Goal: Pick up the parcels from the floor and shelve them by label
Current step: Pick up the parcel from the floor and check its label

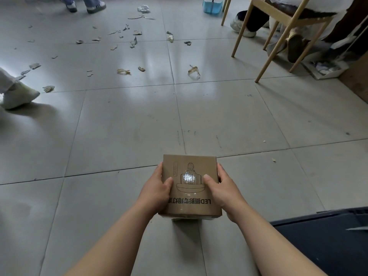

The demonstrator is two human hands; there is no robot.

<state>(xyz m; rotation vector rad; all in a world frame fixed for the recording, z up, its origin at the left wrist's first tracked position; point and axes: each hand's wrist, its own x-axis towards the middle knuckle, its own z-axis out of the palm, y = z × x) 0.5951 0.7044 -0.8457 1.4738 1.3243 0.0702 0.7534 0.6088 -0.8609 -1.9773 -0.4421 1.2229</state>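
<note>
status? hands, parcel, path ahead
Both hands on parcel: left hand and right hand clamp its sides. Cardboard box held above the floor, print upside down. Ahead: paper scraps on tiles, chair legs right.

You're working in soft, even daylight that comes from ahead: the glossy floor (123, 120) throws back pale window glare in broad streaks across its middle tiles. Your parcel (190, 186) carries one small hot spot on its taped top, washing out part of the printed lamp. Shadows are faint and diffuse, darkest under the shoe (20, 95) at left. The wide lens bends tile lines near the edges, and the far corners look slightly soft.
</note>
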